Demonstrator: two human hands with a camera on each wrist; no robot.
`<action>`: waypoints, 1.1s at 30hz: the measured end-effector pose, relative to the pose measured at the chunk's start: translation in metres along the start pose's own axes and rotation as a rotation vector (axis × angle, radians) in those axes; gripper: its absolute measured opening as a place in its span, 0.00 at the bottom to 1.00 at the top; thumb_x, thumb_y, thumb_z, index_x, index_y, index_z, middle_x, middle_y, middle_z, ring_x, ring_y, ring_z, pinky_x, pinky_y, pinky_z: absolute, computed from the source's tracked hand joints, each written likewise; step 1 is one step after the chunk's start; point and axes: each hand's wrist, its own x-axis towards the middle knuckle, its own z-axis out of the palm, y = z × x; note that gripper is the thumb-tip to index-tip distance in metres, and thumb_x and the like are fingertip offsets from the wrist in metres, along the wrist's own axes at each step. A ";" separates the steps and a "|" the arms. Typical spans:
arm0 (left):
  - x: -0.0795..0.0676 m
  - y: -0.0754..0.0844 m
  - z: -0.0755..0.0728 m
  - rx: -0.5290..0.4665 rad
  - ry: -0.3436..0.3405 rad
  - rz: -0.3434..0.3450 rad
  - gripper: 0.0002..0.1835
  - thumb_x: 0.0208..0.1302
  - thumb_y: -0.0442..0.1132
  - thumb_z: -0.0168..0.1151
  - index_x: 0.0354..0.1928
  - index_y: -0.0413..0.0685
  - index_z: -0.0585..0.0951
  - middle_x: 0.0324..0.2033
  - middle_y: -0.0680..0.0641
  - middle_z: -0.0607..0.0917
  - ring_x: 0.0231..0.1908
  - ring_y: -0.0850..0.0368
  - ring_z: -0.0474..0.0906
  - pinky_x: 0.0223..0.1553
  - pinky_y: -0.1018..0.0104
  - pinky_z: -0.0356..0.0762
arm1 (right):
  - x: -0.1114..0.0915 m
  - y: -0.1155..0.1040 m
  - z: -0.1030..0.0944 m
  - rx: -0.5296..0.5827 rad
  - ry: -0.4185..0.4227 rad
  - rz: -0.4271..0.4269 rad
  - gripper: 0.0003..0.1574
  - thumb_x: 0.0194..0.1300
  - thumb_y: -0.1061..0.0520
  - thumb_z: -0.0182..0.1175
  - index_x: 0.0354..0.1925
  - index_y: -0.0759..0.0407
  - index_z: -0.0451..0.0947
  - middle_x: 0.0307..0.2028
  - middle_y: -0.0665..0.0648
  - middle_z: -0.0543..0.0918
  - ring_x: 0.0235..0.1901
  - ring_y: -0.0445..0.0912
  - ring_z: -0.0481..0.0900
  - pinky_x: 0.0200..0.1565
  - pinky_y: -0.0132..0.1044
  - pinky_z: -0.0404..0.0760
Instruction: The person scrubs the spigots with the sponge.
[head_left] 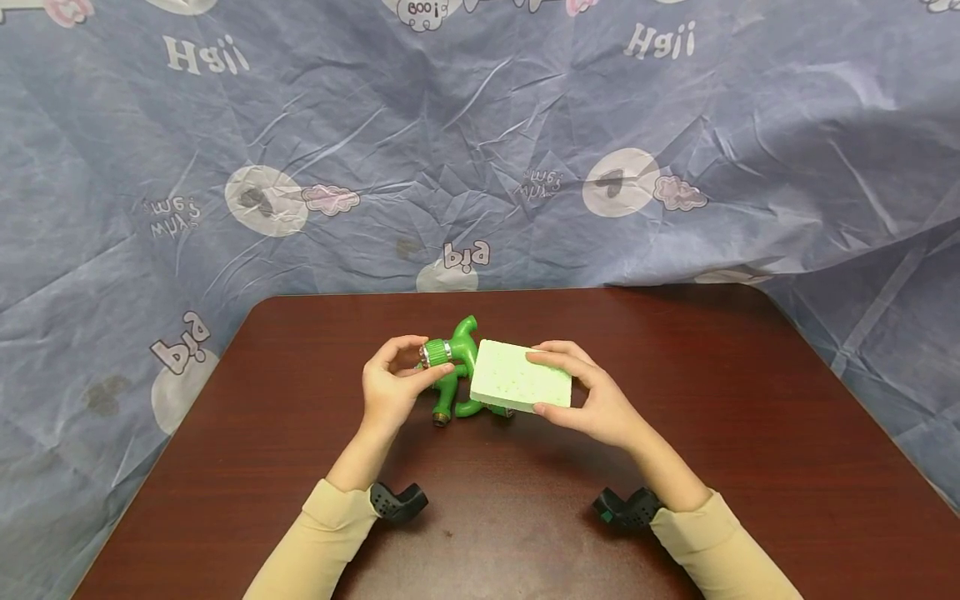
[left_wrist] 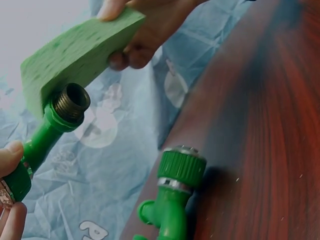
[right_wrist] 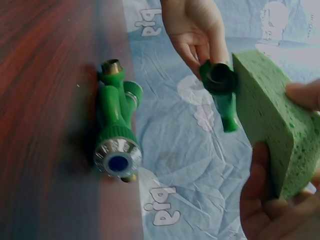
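Observation:
In the head view my left hand [head_left: 390,387] grips a green branched pipe fitting [head_left: 462,350] by its ribbed collar, above the table. My right hand [head_left: 600,400] holds a pale green rectangular sponge [head_left: 517,375], thumb on one side and fingers on the other. From the left wrist, the sponge [left_wrist: 82,55] seems to touch the side of the fitting's brass threaded end [left_wrist: 71,104]. The right wrist view shows the sponge [right_wrist: 270,120] against the held fitting [right_wrist: 220,90]. Similar green fittings [head_left: 446,393] lie just beneath, partly covered by the hands and sponge.
A dark reddish-brown table [head_left: 675,467] lies under both arms. Behind it hangs a creased blue printed cloth [head_left: 480,150]. Black wrist devices [head_left: 400,503] are strapped at both cuffs. The lying fittings [right_wrist: 117,110] have ribbed collars and silver rings.

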 end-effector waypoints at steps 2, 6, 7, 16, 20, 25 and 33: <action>0.001 -0.001 -0.002 -0.005 0.017 -0.001 0.24 0.38 0.20 0.74 0.42 0.25 0.78 0.33 0.35 0.82 0.30 0.57 0.81 0.31 0.70 0.81 | -0.001 0.004 -0.004 -0.008 -0.031 -0.019 0.35 0.48 0.74 0.67 0.56 0.71 0.71 0.56 0.64 0.69 0.54 0.49 0.67 0.44 0.29 0.74; 0.002 -0.001 -0.002 -0.014 0.025 -0.011 0.24 0.38 0.20 0.74 0.43 0.24 0.77 0.33 0.31 0.81 0.30 0.56 0.81 0.31 0.70 0.81 | -0.003 0.017 -0.010 0.008 -0.031 -0.034 0.36 0.48 0.74 0.67 0.57 0.67 0.71 0.57 0.61 0.69 0.55 0.49 0.66 0.43 0.30 0.75; 0.002 -0.001 -0.002 -0.012 0.023 -0.014 0.24 0.38 0.20 0.74 0.42 0.25 0.78 0.34 0.31 0.81 0.31 0.56 0.80 0.31 0.71 0.81 | -0.003 0.020 -0.010 0.015 -0.015 -0.029 0.37 0.48 0.74 0.67 0.58 0.66 0.71 0.57 0.60 0.68 0.54 0.49 0.67 0.42 0.30 0.76; -0.009 -0.004 0.013 0.022 -0.065 -0.018 0.23 0.38 0.22 0.75 0.40 0.29 0.79 0.34 0.34 0.82 0.32 0.57 0.80 0.31 0.67 0.81 | 0.002 -0.003 0.001 0.028 0.170 0.022 0.35 0.48 0.78 0.64 0.57 0.75 0.69 0.58 0.69 0.64 0.54 0.45 0.67 0.42 0.24 0.74; -0.015 -0.003 0.019 0.035 -0.098 -0.038 0.23 0.38 0.23 0.76 0.40 0.30 0.79 0.34 0.36 0.82 0.34 0.54 0.79 0.33 0.64 0.82 | 0.002 -0.001 0.005 0.028 0.176 0.025 0.35 0.48 0.78 0.65 0.57 0.74 0.69 0.58 0.69 0.65 0.53 0.45 0.68 0.44 0.24 0.74; -0.019 -0.002 0.023 0.011 -0.124 -0.035 0.23 0.37 0.22 0.75 0.40 0.29 0.79 0.34 0.35 0.82 0.34 0.46 0.79 0.32 0.65 0.82 | 0.002 0.001 0.009 0.033 0.147 -0.018 0.36 0.47 0.78 0.65 0.56 0.76 0.68 0.58 0.71 0.64 0.54 0.46 0.68 0.45 0.26 0.73; -0.019 0.002 0.024 -0.002 -0.127 -0.011 0.23 0.37 0.21 0.75 0.41 0.26 0.78 0.33 0.35 0.81 0.32 0.55 0.79 0.31 0.66 0.82 | 0.002 -0.002 0.010 -0.068 0.254 0.040 0.36 0.49 0.75 0.67 0.58 0.72 0.70 0.58 0.68 0.65 0.52 0.43 0.68 0.45 0.24 0.71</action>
